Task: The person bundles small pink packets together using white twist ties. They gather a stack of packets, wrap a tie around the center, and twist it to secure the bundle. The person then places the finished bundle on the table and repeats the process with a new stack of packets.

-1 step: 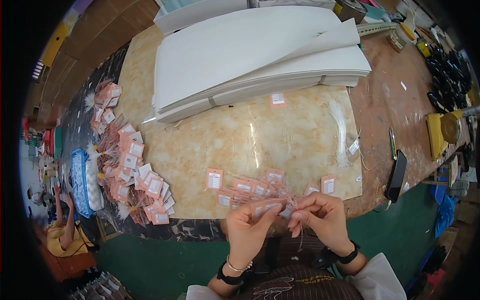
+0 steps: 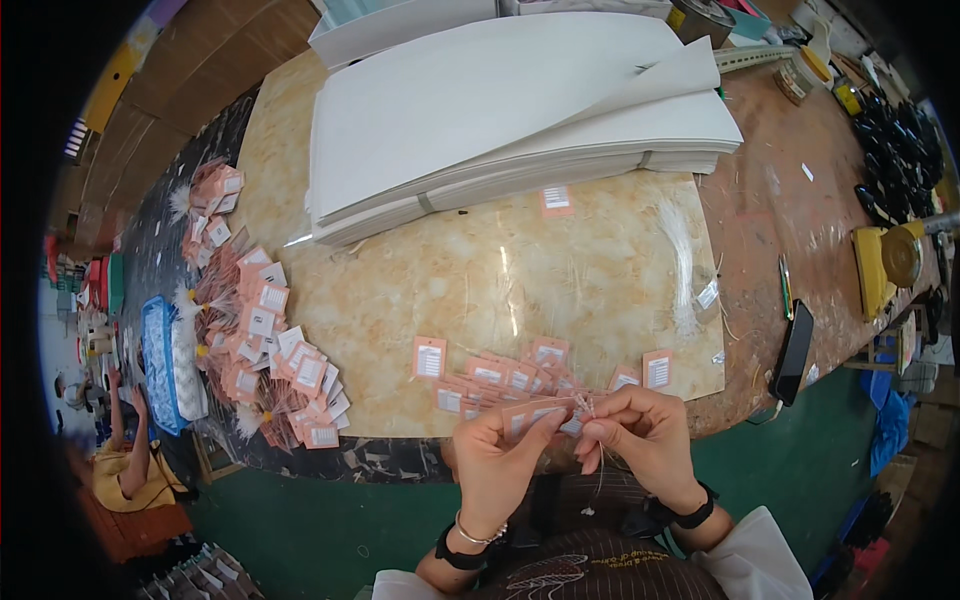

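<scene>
Bundles of cards (image 2: 300,370), salmon pink with white labels, are being seen heaped along the left side of the worktop (image 2: 400,290), apparently placed there so that the handling space before the body is not being crowded. Beyond them, a blue tray (image 2: 158,365) is being seen on the outer side. Further right, a stack of white sheets (image 2: 500,110) is being bound by straps, probably set at the far side so that reach is being left nearer the body. Near the front edge, a single card (image 2: 430,357) and some overlapping cards (image 2: 488,370) are being laid within close reach. By the left hand (image 2: 495,465), a few held cards (image 2: 520,417) are being pinched at the near edge between thumb and fingers; that grip is being closed on them, seemingly for steadiness. By the right hand (image 2: 645,438), just beside it, clear strings (image 2: 583,404) are being pinched in a closed fingertip grip, probably for fine control, though the exact contact is being hidden. Further right, white strands (image 2: 680,265) are being laid lengthwise, perhaps for easy picking, while a phone (image 2: 793,353) is being rested apart from the cards
</scene>
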`<state>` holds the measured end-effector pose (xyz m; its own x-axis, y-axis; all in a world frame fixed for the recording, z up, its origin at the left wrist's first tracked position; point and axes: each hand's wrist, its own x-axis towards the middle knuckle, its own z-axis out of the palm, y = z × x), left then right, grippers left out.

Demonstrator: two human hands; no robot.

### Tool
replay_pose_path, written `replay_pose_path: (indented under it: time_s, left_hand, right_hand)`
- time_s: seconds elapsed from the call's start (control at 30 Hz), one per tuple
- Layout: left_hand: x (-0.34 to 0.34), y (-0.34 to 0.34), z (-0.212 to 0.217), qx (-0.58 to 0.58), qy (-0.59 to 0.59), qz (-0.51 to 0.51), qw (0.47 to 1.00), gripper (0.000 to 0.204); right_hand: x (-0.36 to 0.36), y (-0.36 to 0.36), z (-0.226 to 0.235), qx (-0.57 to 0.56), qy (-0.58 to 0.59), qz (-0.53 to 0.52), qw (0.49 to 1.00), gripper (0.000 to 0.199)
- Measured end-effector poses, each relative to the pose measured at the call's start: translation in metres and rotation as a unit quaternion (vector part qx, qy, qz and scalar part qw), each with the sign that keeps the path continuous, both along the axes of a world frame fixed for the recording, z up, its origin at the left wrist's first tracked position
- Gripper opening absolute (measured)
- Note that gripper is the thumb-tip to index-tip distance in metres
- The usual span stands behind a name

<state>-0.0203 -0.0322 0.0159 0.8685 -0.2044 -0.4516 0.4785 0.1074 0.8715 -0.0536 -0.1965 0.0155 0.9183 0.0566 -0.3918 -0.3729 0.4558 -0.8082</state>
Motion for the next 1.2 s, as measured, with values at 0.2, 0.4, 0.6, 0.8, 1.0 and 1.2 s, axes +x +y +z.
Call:
replay_pose_path:
  time_s: [0.2, 0.4, 0.6, 0.8, 1.0, 1.2]
  left_hand:
    - [-0.005, -0.002, 0.000, -0.011, -0.052, 0.028, 0.998, 0.016]
    - [-0.013, -0.003, -0.004, -0.003, -0.056, 0.031, 0.998, 0.017]
    - [-0.011, -0.004, -0.003, 0.011, -0.080, 0.054, 0.995, 0.017]
    - [-0.009, -0.007, -0.003, 0.042, -0.102, 0.070, 0.991, 0.012]
    - [-0.008, -0.006, -0.003, 0.063, -0.118, 0.046, 0.990, 0.017]
    - [-0.008, -0.008, -0.002, 0.064, -0.116, 0.065, 0.989, 0.017]
  right_hand:
    - [-0.002, 0.006, 0.001, -0.028, -0.006, -0.001, 1.000, 0.011]
    - [0.000, 0.009, 0.005, -0.055, 0.000, 0.008, 0.998, 0.010]
    - [0.000, 0.010, 0.010, -0.077, -0.005, 0.008, 0.997, 0.010]
    - [0.000, 0.011, 0.007, -0.064, -0.006, -0.003, 0.998, 0.009]
    - [0.001, 0.010, 0.007, -0.096, -0.007, 0.014, 0.995, 0.010]
    - [0.001, 0.011, 0.006, -0.099, -0.006, 0.011, 0.995, 0.010]
